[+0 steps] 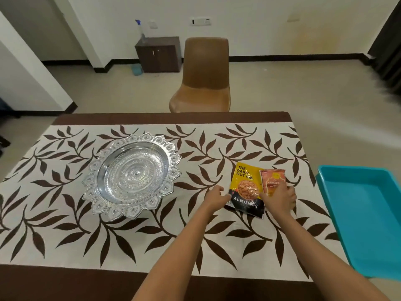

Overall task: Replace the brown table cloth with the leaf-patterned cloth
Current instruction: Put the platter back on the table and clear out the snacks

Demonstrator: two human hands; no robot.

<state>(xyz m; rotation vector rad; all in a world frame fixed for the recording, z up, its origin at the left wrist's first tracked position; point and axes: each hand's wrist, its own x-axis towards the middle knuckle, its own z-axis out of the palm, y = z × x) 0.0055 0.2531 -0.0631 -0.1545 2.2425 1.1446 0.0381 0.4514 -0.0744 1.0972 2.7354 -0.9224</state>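
Cloth flat under almond packet, hands on packet edges

A pale cream wall closes the far side of the room, trimmed along its foot with a black skirting band. The floor is light beige and smooth. A tan moulded chair stands on it, facing the camera. Left of the chair, a small dark brown wooden cabinet sits against the wall (a clear spray bottle stands on top). Dark curtains hang at the right edge.
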